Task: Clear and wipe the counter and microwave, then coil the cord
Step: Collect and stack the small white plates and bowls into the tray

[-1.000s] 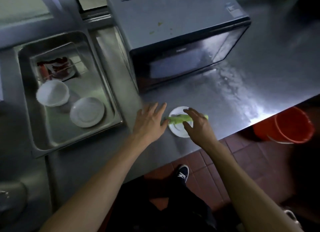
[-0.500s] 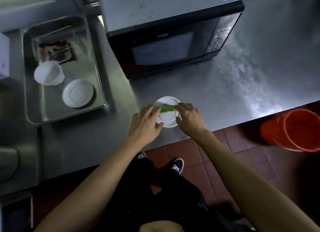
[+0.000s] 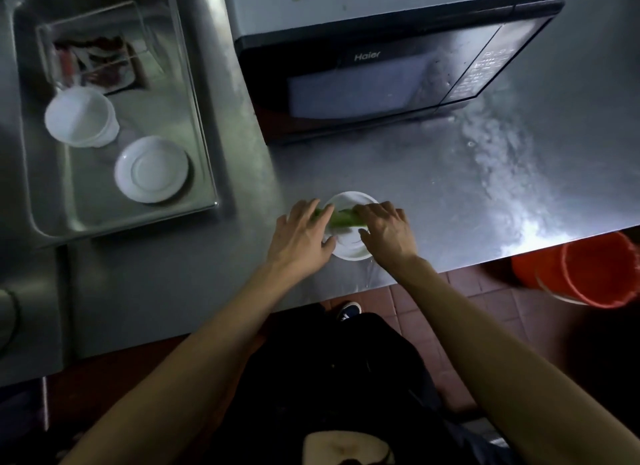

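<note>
"Haier" brand on microwave (image 3: 381, 66) door, above window. Keypad labels too small/blurred to read.

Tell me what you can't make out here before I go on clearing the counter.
Head view only:
- Green item: both ends covered by the left hand and right hand; identity and grip unclear.
- Small plate: partly hidden by the hands.
- Microwave: back cut off by the top edge; no cord visible.
- Tray clutter: too dim.
</note>
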Action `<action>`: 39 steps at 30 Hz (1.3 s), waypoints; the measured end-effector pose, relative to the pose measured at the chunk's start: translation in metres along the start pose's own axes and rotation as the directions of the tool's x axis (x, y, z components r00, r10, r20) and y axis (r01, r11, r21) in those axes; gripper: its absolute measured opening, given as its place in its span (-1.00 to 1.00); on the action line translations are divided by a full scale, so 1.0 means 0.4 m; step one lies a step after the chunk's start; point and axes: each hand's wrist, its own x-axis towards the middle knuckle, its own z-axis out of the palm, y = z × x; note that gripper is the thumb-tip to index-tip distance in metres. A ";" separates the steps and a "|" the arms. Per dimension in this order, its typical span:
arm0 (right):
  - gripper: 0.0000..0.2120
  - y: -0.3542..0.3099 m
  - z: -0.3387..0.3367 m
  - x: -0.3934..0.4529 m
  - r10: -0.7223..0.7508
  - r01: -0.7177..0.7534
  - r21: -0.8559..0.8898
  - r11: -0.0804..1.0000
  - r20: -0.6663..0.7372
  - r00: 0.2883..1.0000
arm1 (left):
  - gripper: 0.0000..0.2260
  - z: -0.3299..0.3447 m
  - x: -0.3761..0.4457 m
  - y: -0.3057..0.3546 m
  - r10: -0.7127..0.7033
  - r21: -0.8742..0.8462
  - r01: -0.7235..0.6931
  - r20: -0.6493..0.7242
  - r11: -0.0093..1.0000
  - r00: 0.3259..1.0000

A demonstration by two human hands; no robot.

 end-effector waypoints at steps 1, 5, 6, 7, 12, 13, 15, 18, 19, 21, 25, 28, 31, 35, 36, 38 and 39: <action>-0.60 0.004 0.002 0.002 -0.004 0.004 -0.003 1.000 -0.007 1.000 | -0.42 0.000 0.004 0.002 0.001 -0.005 -0.001 0.005 1.000 1.000; -0.67 0.013 0.013 0.005 -0.037 0.036 -0.003 0.999 -0.058 0.998 | -0.42 0.002 0.015 0.009 -0.009 -0.030 0.009 -0.009 1.000 1.000; -0.69 0.018 0.014 0.006 -0.046 0.046 0.009 0.999 -0.070 0.996 | -0.40 0.002 0.017 0.012 -0.013 -0.028 0.013 -0.015 1.000 1.000; -0.70 0.023 0.011 0.009 -0.044 0.047 0.036 0.998 -0.084 0.995 | -0.38 0.000 0.020 0.014 -0.021 -0.023 0.020 -0.027 1.000 0.999; -0.68 0.095 -0.017 0.014 0.057 -0.015 0.257 0.966 -0.157 0.986 | -0.29 -0.011 0.041 0.049 -0.062 -0.009 0.061 -0.138 0.998 0.988; -0.70 0.116 -0.026 0.014 0.082 -0.030 0.292 0.956 -0.169 0.982 | -0.28 -0.009 0.046 0.061 -0.061 -0.011 0.060 -0.150 0.998 0.987; -0.76 0.154 -0.040 0.012 0.138 -0.068 0.342 0.937 -0.185 0.973 | -0.26 0.002 0.057 0.091 -0.051 -0.003 0.051 -0.147 0.999 0.988; -0.77 0.206 -0.050 0.008 0.207 -0.117 0.397 0.911 -0.193 0.959 | -0.23 0.033 0.072 0.141 -0.038 0.017 0.040 -0.099 0.999 0.994; -0.75 0.220 -0.053 0.007 0.226 -0.135 0.410 0.902 -0.182 0.957 | -0.20 0.044 0.076 0.155 -0.037 0.034 0.040 -0.073 0.999 0.997; -0.73 0.244 -0.057 0.005 0.255 -0.165 0.433 0.886 -0.157 0.954 | -0.12 0.065 0.083 0.174 -0.050 0.070 0.051 -0.017 0.996 0.999; -0.74 0.269 -0.060 -0.002 0.245 -0.157 0.443 0.883 -0.149 0.958 | 0.01 0.093 0.098 0.195 -0.121 0.111 0.108 0.109 0.988 0.987; -0.75 0.283 -0.061 -0.007 0.227 -0.142 0.439 0.887 -0.148 0.963 | 0.02 0.108 0.113 0.199 -0.155 0.105 0.140 0.150 0.985 0.976; -0.74 0.295 -0.070 -0.011 0.211 -0.124 0.444 0.887 -0.152 0.966 | 0.02 0.118 0.121 0.203 -0.175 0.126 0.157 0.149 0.980 0.973; -0.71 0.316 -0.075 -0.008 0.183 -0.096 0.449 0.888 -0.154 0.971 | -0.01 0.121 0.123 0.207 -0.221 0.113 0.210 0.092 0.971 0.971; -0.70 0.320 -0.075 -0.007 0.170 -0.086 0.449 0.890 -0.151 0.974 | -0.02 0.119 0.124 0.208 -0.231 0.103 0.223 0.080 0.969 0.970; -0.71 0.326 -0.074 -0.003 0.143 -0.064 0.446 0.893 -0.145 0.979 | -0.04 0.116 0.125 0.211 -0.252 0.090 0.245 0.072 0.965 0.965; -0.73 0.329 -0.074 -0.001 0.130 -0.051 0.446 0.893 -0.147 0.981 | -0.04 0.115 0.124 0.215 -0.260 0.091 0.254 0.064 0.963 0.963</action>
